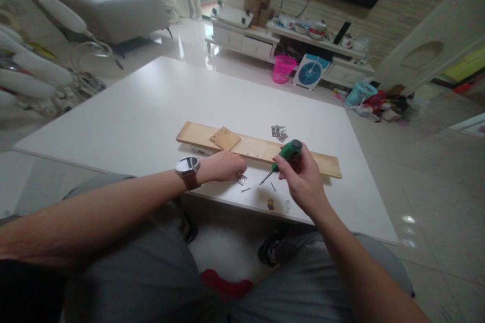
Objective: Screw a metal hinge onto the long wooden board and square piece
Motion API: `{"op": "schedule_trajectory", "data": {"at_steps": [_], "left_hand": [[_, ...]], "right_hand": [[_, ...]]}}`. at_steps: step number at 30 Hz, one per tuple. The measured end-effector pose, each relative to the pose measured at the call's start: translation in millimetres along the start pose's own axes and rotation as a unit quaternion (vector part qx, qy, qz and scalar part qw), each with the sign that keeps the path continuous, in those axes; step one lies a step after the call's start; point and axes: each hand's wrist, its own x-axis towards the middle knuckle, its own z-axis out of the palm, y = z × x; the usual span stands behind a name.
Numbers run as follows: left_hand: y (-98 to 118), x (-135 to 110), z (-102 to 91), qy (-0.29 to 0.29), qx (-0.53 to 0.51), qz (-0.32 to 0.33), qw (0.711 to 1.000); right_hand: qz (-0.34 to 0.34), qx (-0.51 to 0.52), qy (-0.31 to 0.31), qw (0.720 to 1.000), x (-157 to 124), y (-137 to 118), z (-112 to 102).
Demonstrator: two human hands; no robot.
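Note:
My right hand (303,176) is wrapped round the green handle of a screwdriver (291,152), whose shaft slants down to the left with the tip just above the table. My left hand (226,165), with a watch on its wrist, has its fingers closed on a small metal hinge (242,179) at the table surface; the fingertips are partly hidden. Two screws, one on the left (246,190) and one on the right (273,186), lie near the screwdriver tip. Behind both hands is a long wooden board (261,147) with small holes, and a square wooden piece (226,139) rests on it.
Several metal hinges and screws (279,133) lie behind the board on the white table (151,106). A small yellow item (270,204) and a clear piece (288,206) are close to the near edge. Beyond stand a pink basket (282,68) and a fan (310,71).

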Motion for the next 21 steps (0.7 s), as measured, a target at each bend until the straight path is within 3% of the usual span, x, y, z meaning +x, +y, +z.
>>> {"op": "schedule_trajectory", "data": {"at_steps": [14, 21], "left_hand": [[-6.1, 11.3, 23.1, 0.025, 0.006, 0.001, 1.0], [-2.6, 14.0, 21.0, 0.007, -0.005, -0.024, 1.0]], "right_hand": [[-0.005, -0.002, -0.007, 1.0, -0.9, -1.1, -0.7], [-0.007, 0.004, -0.007, 1.0, -1.1, -3.0, -0.5]]}}
